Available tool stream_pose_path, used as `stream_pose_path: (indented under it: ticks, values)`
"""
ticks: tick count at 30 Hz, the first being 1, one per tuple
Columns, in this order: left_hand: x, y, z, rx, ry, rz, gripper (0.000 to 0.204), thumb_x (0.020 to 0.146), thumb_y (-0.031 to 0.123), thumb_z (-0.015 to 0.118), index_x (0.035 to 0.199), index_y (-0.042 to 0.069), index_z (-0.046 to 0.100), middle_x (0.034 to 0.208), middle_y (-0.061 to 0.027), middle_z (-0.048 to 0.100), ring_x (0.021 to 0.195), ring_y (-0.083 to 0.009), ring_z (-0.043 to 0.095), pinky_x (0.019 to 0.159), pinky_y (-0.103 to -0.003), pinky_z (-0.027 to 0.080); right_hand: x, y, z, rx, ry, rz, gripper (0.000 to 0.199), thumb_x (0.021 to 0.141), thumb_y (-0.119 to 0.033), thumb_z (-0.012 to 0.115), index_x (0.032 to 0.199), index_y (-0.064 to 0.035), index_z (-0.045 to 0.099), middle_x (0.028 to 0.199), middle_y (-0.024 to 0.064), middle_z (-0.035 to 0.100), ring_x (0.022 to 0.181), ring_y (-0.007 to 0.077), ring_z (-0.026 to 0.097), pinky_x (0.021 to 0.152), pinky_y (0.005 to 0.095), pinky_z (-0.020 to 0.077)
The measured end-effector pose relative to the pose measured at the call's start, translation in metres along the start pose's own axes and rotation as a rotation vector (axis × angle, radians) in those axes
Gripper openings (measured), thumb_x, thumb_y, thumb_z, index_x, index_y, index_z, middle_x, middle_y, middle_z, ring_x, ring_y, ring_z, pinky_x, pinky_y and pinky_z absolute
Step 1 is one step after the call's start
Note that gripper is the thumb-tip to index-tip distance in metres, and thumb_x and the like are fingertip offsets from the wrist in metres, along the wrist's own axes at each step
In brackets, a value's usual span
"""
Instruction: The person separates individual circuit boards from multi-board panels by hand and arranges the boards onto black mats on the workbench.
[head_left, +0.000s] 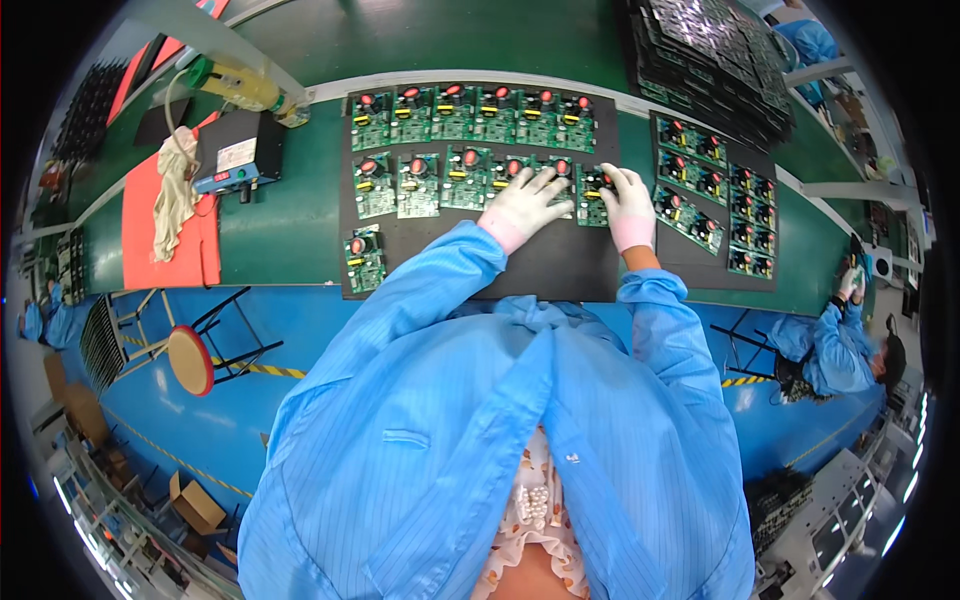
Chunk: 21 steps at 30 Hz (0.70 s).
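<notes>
Blue jacket [450,400] leads to hands [525,208] over circuit boards [591,207].

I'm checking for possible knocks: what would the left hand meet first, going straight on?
The left hand would first meet the circuit board at its fingertips, then probably the top row's rightmost board. Its height is unclear; it might pass above both.
</notes>
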<state>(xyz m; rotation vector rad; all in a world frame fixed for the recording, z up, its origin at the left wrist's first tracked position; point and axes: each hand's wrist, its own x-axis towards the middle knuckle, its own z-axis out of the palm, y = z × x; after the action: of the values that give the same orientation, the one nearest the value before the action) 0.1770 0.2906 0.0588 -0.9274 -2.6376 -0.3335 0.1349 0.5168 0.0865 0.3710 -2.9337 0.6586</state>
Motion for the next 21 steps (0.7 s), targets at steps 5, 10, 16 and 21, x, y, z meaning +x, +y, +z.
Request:
stream_pose_path:
  ticks: [5,10,16,21]
  values:
    - [-0.033,-0.01,-0.057,-0.054,0.023,-0.241,0.033,0.078,0.02,0.068,0.111,0.019,0.062,0.127,-0.0092,0.057,0.117,-0.0302,0.055,0.096,-0.046,0.045,-0.012,-0.023,-0.012,-0.177,0.122,-0.099,0.043,0.083,-0.014,0.069,0.126,-0.02,0.064,0.12,0.0038,0.061,0.103,0.0265,0.06,0.088,0.0364,0.0498]
    - [-0.123,-0.042,-0.083,0.113,0.081,-0.699,0.033,0.07,0.008,0.072,0.103,0.012,0.069,0.117,-0.0103,0.064,0.102,-0.033,0.06,0.087,-0.041,0.05,-0.033,-0.072,-0.006,0.043,-0.095,-0.369,0.039,0.08,-0.015,0.07,0.118,-0.0156,0.065,0.118,0.0038,0.063,0.104,0.0263,0.06,0.088,0.0364,0.0495]
    - [-0.144,-0.063,-0.064,0.079,0.111,-0.633,0.034,0.073,0.005,0.068,0.106,0.012,0.069,0.12,-0.0105,0.063,0.107,-0.0335,0.06,0.088,-0.041,0.05,-0.026,-0.129,0.032,0.079,-0.117,-0.676,0.035,0.081,-0.016,0.068,0.116,-0.0167,0.064,0.122,0.0009,0.061,0.113,0.0249,0.057,0.099,0.0393,0.0438]
    - [-0.145,-0.056,-0.091,0.088,0.09,-0.659,0.037,0.071,0.006,0.07,0.107,0.012,0.069,0.12,-0.0113,0.063,0.108,-0.0327,0.059,0.09,-0.041,0.05,-0.024,-0.131,0.045,0.004,-0.097,-0.607,0.033,0.082,-0.016,0.067,0.115,-0.018,0.064,0.123,-0.0006,0.06,0.114,0.0227,0.056,0.101,0.0393,0.0426]
